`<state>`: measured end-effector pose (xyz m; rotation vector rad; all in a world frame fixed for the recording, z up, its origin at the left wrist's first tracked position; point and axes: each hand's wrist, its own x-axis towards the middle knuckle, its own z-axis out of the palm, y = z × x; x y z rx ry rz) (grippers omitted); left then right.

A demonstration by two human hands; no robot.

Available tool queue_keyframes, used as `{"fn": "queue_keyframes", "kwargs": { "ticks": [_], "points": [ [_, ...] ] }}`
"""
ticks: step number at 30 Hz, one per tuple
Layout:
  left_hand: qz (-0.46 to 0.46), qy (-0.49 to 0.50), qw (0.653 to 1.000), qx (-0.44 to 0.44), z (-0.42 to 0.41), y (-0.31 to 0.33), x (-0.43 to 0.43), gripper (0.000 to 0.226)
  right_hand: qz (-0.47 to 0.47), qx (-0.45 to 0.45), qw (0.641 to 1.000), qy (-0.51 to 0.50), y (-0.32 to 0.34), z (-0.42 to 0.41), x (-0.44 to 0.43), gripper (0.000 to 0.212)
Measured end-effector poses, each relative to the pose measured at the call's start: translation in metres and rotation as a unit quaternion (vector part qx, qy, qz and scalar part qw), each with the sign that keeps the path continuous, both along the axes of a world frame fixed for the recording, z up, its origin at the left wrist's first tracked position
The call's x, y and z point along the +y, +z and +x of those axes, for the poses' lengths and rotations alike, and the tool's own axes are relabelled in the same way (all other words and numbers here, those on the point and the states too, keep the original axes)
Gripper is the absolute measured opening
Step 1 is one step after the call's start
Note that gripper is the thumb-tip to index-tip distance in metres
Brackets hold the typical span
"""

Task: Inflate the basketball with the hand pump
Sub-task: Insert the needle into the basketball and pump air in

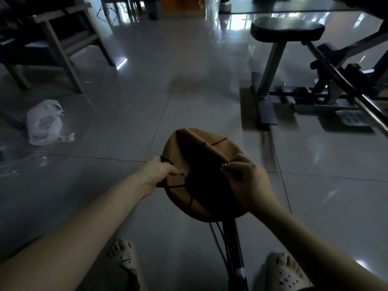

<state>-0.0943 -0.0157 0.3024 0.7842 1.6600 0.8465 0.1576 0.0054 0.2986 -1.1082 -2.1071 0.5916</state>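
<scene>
Head view: limp basketball [195, 148] held over glossy floor tiles [126, 122].
My left hand [161, 171] grips its creased brown rim, my right hand [245, 179] pinches the folded ridge; the dark, tubular pump [232, 240] stands beneath, between my pale sandals [125, 259].

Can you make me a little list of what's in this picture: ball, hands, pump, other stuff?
ball: brown basketball, flat and caved in, held up in both hands
left hand: grips its left edge
right hand: grips its right side
pump: hand pump, dark tube just below the ball
around: white plastic bag at left, weight bench at right
</scene>
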Motion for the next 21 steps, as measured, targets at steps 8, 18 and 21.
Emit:
{"fn": "queue_keyframes", "kwargs": {
  "ticks": [8, 18, 21],
  "points": [
    [0.238, 0.091, 0.967, -0.022, -0.013, 0.01, 0.005, 0.036, -0.126, -0.128, 0.974, 0.136, -0.003, 0.009, 0.002, 0.021],
    [0.279, -0.015, 0.958, -0.067, -0.017, 0.024, -0.001, 0.035, -0.375, 0.23, 0.882, -0.169, 0.016, 0.042, 0.041, 0.013],
    [0.272, -0.034, 0.958, -0.09, -0.016, 0.022, -0.002, 0.032, -0.436, 0.287, 0.838, -0.162, 0.015, 0.041, 0.043, 0.016]
  ]
}}
